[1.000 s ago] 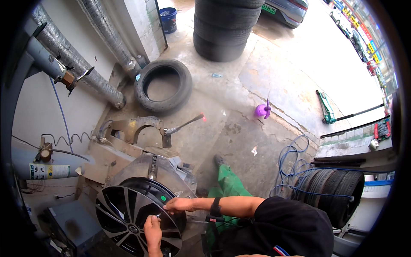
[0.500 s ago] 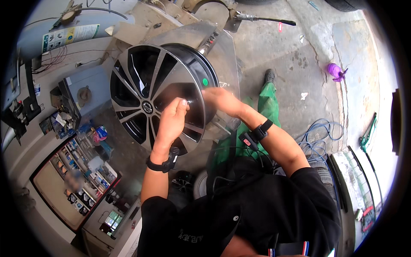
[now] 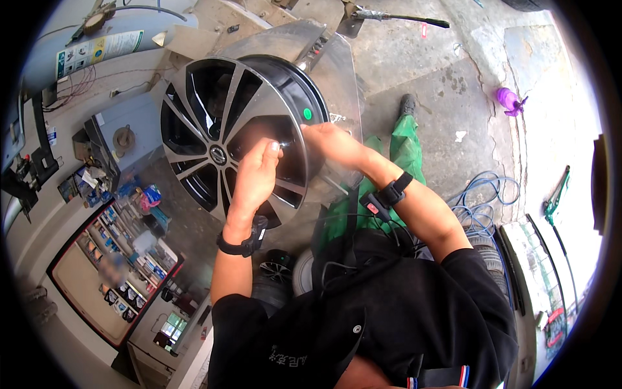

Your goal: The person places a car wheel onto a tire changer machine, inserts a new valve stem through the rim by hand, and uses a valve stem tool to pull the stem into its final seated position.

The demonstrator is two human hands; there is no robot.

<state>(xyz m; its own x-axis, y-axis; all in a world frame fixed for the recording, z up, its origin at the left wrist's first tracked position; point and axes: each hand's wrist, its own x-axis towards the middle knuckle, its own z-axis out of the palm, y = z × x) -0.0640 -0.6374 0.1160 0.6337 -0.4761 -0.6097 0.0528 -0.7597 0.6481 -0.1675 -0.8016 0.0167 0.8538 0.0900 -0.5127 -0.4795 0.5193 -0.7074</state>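
The main change over the last second is in the view, not in the work. The head turns down and nearer: the stacked tyres on the far side drop out, while the black shirt [image 3: 402,311] and both forearms come fully in. Over the last half second the picture shifts only slightly, and the hands keep nearly the same places.

The bare alloy rim [image 3: 249,117], silver and black with no tyre on it, is left of centre, beyond the torso. It stands tilted against a grey metal plate [image 3: 340,84], its centre cap [image 3: 218,154] facing the person. A round green sticker [image 3: 307,114] is on its dark barrel, just beyond the right hand [image 3: 334,144].

The left hand [image 3: 254,172] is in front of the spokes, fingers curled in and thumb pressed over them; a tiny bright spot shows at the thumb tip, too small to identify. The right hand is at the rim's right edge, fingers bent toward it; blur hides whether they grip anything. The two hands are near each other but apart.

With both hands by that same right-hand part of the rim, the work there seems to be continuing, with no visible change to the rim.
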